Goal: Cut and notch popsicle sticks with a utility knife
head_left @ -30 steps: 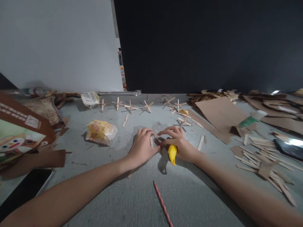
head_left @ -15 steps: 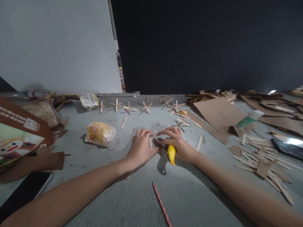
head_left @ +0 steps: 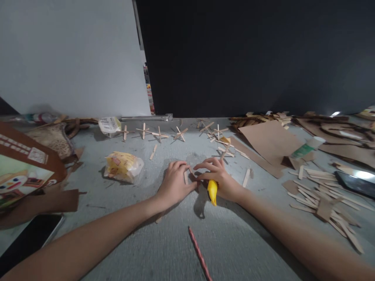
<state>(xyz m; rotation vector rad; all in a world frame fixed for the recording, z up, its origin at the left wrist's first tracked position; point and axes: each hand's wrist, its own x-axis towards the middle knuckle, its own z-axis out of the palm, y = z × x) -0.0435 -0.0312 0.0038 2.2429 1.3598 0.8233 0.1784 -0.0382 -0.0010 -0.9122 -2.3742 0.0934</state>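
Yellow object (head_left: 212, 193) tucked in its curled grip, the right hand (head_left: 220, 178) faces the left hand (head_left: 173, 182), which arches nearer the pale stick (head_left: 185, 178), hold unclear. Beyond the red pencil (head_left: 199, 253), that stick's long axis runs roughly away.

Left grip (head_left: 173, 182), right grip (head_left: 220, 176) bare; left forearm (head_left: 102, 228), right forearm (head_left: 278, 221) also bare, tapering smoothly.

Sticks (head_left: 310, 198) looked like bare, matt wood. The yellow object (head_left: 212, 191) appeared smooth, slightly glossy. Counter (head_left: 164, 249) finish was matt, finely rough. Packet (head_left: 123, 166) was crinkled, shiny plastic; cardboard sheet (head_left: 263, 142) was matt and smooth; phone (head_left: 353, 183) screen was glossy. Rail (head_left: 146, 118) showed metallic sheen.
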